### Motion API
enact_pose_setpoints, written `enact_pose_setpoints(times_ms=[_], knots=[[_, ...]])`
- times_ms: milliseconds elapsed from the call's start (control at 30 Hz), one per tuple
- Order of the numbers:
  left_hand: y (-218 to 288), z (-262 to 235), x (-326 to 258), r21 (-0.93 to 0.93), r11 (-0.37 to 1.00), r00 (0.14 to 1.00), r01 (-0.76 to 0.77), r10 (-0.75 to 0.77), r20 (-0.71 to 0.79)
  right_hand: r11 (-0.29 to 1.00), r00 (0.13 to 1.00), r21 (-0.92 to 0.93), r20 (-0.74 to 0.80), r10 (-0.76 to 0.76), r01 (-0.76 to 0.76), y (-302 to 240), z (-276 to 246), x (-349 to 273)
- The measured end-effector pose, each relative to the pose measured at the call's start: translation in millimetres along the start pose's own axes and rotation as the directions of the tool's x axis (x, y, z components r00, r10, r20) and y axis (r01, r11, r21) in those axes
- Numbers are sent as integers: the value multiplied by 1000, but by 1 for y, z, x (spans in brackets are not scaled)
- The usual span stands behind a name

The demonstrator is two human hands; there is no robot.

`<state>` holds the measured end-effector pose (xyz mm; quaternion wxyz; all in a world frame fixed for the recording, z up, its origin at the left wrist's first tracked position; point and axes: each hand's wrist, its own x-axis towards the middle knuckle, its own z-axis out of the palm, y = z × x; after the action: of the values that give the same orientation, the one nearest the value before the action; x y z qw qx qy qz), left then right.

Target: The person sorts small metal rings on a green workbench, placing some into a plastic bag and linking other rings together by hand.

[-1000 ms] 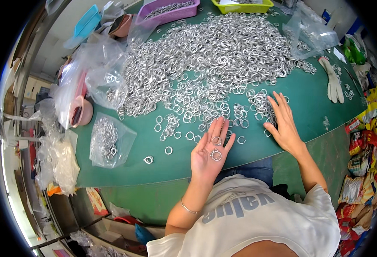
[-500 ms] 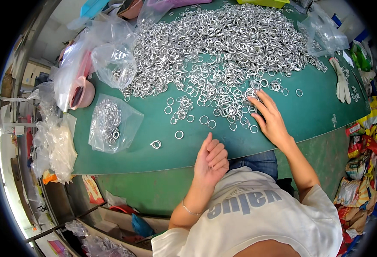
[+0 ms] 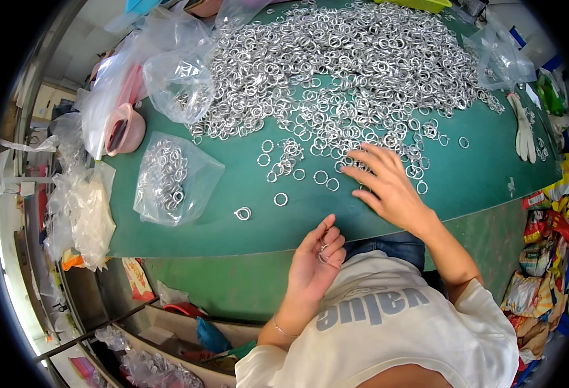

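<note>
A big heap of silver metal rings point(image 3: 336, 71) covers the far half of the green table point(image 3: 233, 226). My right hand point(image 3: 388, 187) lies flat with fingers spread on loose rings at the heap's near edge. My left hand point(image 3: 317, 265) is curled at the table's front edge, close to my chest, holding a few metal rings point(image 3: 323, 251) in its palm. Single rings point(image 3: 280, 199) lie scattered between the two hands and the heap.
A clear bag point(image 3: 171, 181) partly filled with rings lies at the left. More plastic bags point(image 3: 174, 71) and a pink bowl point(image 3: 124, 129) sit further left and back. White gloves point(image 3: 524, 132) lie at the right. Snack packets point(image 3: 543, 246) pile beside the table's right edge.
My left hand has pulled back from the table surface to its front edge and curled over the rings. My right hand has slid left along the heap's near edge.
</note>
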<state>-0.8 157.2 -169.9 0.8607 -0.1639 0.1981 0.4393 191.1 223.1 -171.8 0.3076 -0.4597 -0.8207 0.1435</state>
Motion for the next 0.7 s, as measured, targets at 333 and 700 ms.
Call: enact_pose_setpoints(times_ms=[333,700], knots=[[18,-19,-3,-49,993,994,-112,112,-6,930,959,-295,-242,149,-219,15,3,1],[22,1,0,-53,945,946,-323,322,-28,893,994,445,108,20,-66,-39,41,67]])
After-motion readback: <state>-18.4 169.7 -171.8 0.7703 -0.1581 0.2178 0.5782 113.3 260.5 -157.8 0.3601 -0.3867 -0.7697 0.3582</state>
